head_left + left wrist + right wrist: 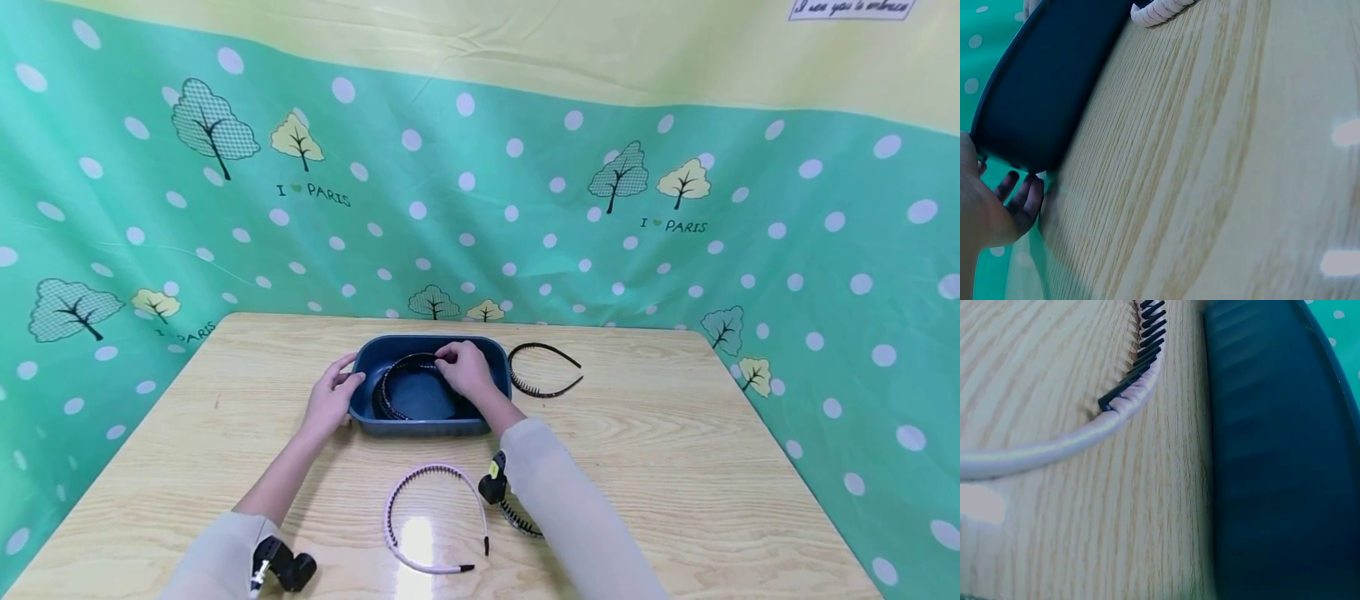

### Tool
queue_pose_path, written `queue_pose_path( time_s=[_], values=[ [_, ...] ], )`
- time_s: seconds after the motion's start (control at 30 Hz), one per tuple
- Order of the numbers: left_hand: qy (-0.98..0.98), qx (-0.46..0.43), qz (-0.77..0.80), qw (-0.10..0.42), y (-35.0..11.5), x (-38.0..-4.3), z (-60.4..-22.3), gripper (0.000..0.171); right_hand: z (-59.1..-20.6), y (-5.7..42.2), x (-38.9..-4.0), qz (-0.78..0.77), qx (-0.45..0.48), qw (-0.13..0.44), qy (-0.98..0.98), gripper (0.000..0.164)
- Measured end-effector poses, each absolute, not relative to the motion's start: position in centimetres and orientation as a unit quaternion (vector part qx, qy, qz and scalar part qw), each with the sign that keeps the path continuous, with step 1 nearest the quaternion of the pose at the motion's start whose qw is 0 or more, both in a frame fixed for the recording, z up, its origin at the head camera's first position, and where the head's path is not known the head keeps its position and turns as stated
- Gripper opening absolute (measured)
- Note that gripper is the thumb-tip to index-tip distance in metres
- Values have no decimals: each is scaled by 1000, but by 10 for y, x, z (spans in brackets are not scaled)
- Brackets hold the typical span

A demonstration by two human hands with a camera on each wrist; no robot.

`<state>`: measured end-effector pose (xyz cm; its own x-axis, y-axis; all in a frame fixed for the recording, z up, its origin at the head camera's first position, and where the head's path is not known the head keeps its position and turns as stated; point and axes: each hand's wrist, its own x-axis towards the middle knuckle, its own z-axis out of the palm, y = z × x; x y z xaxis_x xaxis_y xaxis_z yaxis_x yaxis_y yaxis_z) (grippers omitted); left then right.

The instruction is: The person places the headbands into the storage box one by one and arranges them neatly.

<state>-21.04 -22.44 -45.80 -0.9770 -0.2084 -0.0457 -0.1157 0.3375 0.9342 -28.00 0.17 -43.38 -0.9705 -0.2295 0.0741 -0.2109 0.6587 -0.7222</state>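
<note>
A dark blue basin [420,429] stands on the table, with a dark beaded headband [385,387] inside it. My left hand [330,400] grips the basin's left end, thumb at the rim and fingers along the outside. In the left wrist view, the fingertips of the left hand [991,212] meet the lower edge of the basin [1041,81]. Reaching over the front wall, my right hand [467,371] pinches the right part of the headband in the basin. Only the basin's outer wall [1279,456] shows in the right wrist view, the right hand being out of that frame.
A black toothed headband [534,392] lies right of the basin. In front lies a pale pink headband [390,517] with dark teeth and black tips. Another toothed headband [517,521] is partly hidden under the right sleeve. A polka-dot curtain [465,208] hangs behind the wooden table [675,467].
</note>
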Motion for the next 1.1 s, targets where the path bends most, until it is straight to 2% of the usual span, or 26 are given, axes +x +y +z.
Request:
queue_pose_path(
  time_s=[1.1],
  values=[
    [-823, 96, -558, 40, -223, -211, -457, 50, -433, 4, -278, -388, -120, 9, 914, 19]
  ],
)
